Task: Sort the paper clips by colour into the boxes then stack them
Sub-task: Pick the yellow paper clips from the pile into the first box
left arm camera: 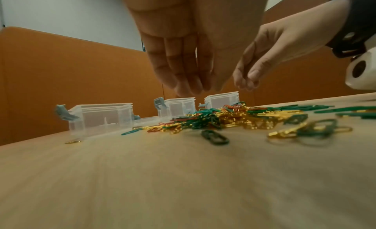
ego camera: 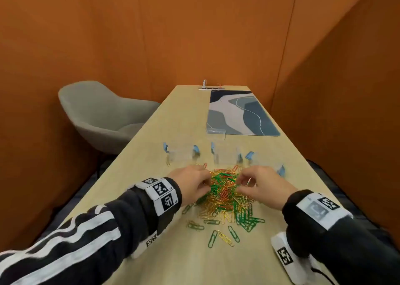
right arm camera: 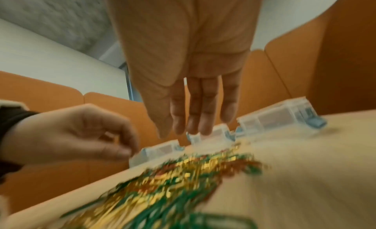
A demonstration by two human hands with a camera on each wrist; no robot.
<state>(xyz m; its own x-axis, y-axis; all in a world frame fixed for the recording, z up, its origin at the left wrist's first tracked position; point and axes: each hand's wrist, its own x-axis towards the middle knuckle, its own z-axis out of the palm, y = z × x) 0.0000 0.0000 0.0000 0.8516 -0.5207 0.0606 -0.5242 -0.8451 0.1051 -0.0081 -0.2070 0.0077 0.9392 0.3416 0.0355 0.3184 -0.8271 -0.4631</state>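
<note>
On the pale wooden worktop (ego camera: 138, 176) a grey chair (ego camera: 101, 113) stands off its left edge at about ten o'clock from the heap. Three clear boxes with blue latches stand in a row just beyond the heap: the left box (ego camera: 180, 153) at eleven o'clock, the middle box (ego camera: 227, 156) at twelve, the right box (ego camera: 266, 164) at one. The left hand (ego camera: 191, 184) hangs over the heap's left edge, at nine o'clock; its fingers (left arm camera: 183, 75) point down, held close together and nearly straight, and I cannot tell whether they hold a clip. The heap of paper clips (ego camera: 225, 198), green, gold and red mixed, lies in the middle, with stray clips scattered toward six o'clock. The right hand (ego camera: 259, 186) is over the heap's right edge, at three o'clock; its thumb and fingers (left arm camera: 247, 81) are drawn narrowly together, but any clip between them is too blurred to make out. A patterned blue mat (ego camera: 240, 113) lies far off at one o'clock, with a clear lid (ego camera: 216, 131) at its near corner.
</note>
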